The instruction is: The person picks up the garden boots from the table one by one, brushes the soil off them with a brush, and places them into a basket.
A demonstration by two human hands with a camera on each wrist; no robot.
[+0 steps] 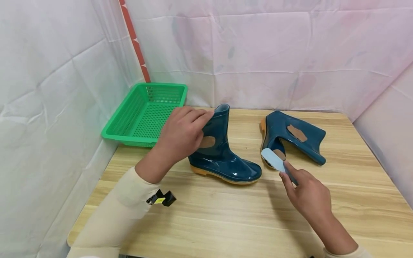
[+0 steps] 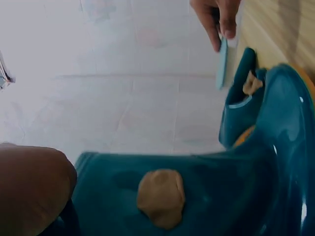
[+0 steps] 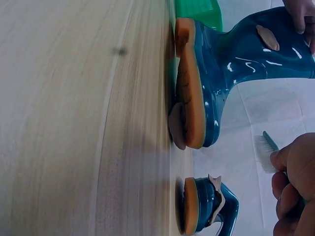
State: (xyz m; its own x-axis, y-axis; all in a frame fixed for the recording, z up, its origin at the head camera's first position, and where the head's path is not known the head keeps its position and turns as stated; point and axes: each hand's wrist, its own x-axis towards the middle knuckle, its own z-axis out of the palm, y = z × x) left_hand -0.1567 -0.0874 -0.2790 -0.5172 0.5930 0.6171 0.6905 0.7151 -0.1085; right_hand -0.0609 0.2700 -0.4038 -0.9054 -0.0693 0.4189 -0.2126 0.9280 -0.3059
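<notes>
Boots are the things in hand: an upright boot (image 1: 222, 150) stands near the middle of the wooden table (image 1: 226, 222), and a second boot (image 1: 295, 138) lies on its side to the right of it, a little farther back. The left hand (image 1: 182, 134) curls its fingers round the top of the upright boot's shaft, beside a brown mud patch (image 1: 206, 142) on the shaft's left face. The right hand (image 1: 308, 195) grips the handle of a small blue brush (image 1: 274, 161), whose head hovers over the near end of the lying boot, close to another brown smear (image 1: 297, 133) on its side. From here the likeliest trouble, as I judge it, is the lying boot sliding or rolling away under the brush, since no hand steadies it while the left hand is busy with the other boot. A hard stroke could also smear the brown stuff wider over the glossy rubber rather than lift it, or flick bits onto the table. The right wrist view shows a further lump under the upright boot's sole (image 3: 177, 125), which could go unnoticed. The green basket (image 1: 145, 113) at the far left overhangs the table's edge, so a nudge could tip it.
</notes>
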